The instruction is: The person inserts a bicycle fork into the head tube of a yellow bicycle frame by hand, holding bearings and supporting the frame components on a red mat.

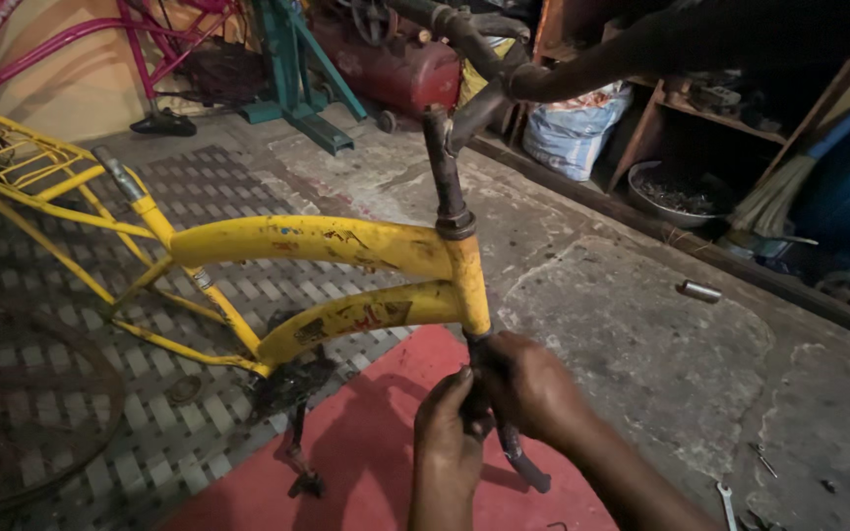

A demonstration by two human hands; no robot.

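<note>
Both hands are at the black fork [514, 447], just below the yellow head tube [468, 285] of the bicycle frame [317, 246]. The left hand [448, 433] has its grip clenched round the upper fork, thumb pointing up along it. The right hand [528, 388] wraps the fork crown from the other side, fingers curled tight, touching the left hand. Neither grip shows any gap; both are grasping the fork.

One dark fork leg runs down and to the right out of the hands, its tip free above the red mat [366, 452]. Whether the tip touches the mat cannot be told.

The frame lies tilted, head tube nearest, rear rack [12, 157] far left. A dark steerer stem [442, 167] rises from the head tube to the handlebar [543, 79] overhead. The crank and pedal [302, 462] hang over the mat's left edge.

Open room: bare cracked concrete floor [661, 344] to the right, with a small metal cylinder [700, 291] well apart and a spanner [726, 501] near the lower right edge. Left is patterned flooring with a wheel rim [100, 413] lying on it. A low ledge and shelves close off the far right side.
</note>
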